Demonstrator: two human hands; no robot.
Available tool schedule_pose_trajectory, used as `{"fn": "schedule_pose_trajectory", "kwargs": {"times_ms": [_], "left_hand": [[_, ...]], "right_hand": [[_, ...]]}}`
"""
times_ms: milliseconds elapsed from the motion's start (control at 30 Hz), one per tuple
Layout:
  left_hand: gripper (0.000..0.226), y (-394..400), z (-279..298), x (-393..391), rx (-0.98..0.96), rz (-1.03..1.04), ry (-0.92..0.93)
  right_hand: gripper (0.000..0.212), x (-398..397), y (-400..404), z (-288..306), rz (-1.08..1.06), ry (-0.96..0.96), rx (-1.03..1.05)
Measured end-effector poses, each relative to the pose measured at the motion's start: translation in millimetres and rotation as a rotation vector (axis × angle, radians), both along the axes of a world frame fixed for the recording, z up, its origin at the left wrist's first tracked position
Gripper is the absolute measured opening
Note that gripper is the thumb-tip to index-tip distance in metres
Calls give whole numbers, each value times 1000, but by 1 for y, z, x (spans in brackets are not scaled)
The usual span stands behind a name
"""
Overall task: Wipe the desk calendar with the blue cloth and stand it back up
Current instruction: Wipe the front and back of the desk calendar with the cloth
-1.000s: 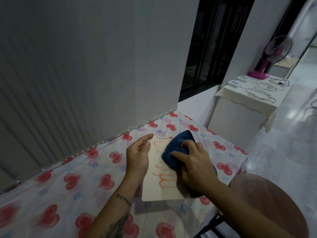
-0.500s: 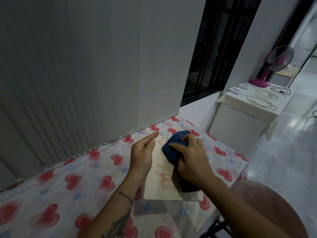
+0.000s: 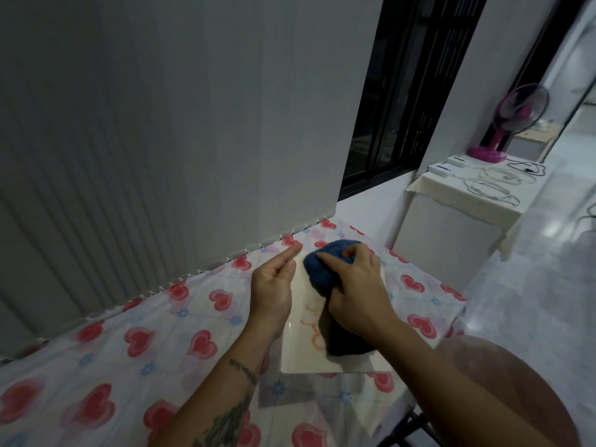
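The desk calendar [image 3: 303, 346], a cream card with orange markings, lies flat on the table [image 3: 135, 353] with the heart-patterned cover. My right hand [image 3: 354, 285] presses the bunched blue cloth [image 3: 322, 269] onto the calendar's far half; the cloth's dark tail trails down toward the near edge. My left hand [image 3: 274, 285] rests on the calendar's left edge, index finger stretched toward its far corner, other fingers curled. The hands and the cloth hide much of the calendar's face.
Grey vertical blinds [image 3: 161, 124] hang right behind the table. A dark window [image 3: 403, 91] is to the right. A side table [image 3: 467, 201] with a pink fan [image 3: 503, 124] and cables stands further right. A round brown stool [image 3: 516, 398] sits at the table's right edge.
My right hand has pushed the blue cloth up the calendar toward its far edge. The left hand stays on the left edge.
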State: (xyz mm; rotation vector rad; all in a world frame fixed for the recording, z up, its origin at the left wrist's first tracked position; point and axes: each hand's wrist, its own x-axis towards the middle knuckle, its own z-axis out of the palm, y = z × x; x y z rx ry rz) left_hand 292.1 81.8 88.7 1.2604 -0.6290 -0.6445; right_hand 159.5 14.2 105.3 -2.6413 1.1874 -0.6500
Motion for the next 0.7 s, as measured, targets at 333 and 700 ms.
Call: {"fn": "schedule_pose_trajectory", "kwargs": {"times_ms": [333, 700], "left_hand": [[39, 13, 14, 3, 68, 4, 120], [37, 9, 14, 4, 58, -5, 88]], "right_hand": [[53, -16, -7, 0, 42, 110, -49], [49, -24, -7, -2, 110, 119, -55]]}}
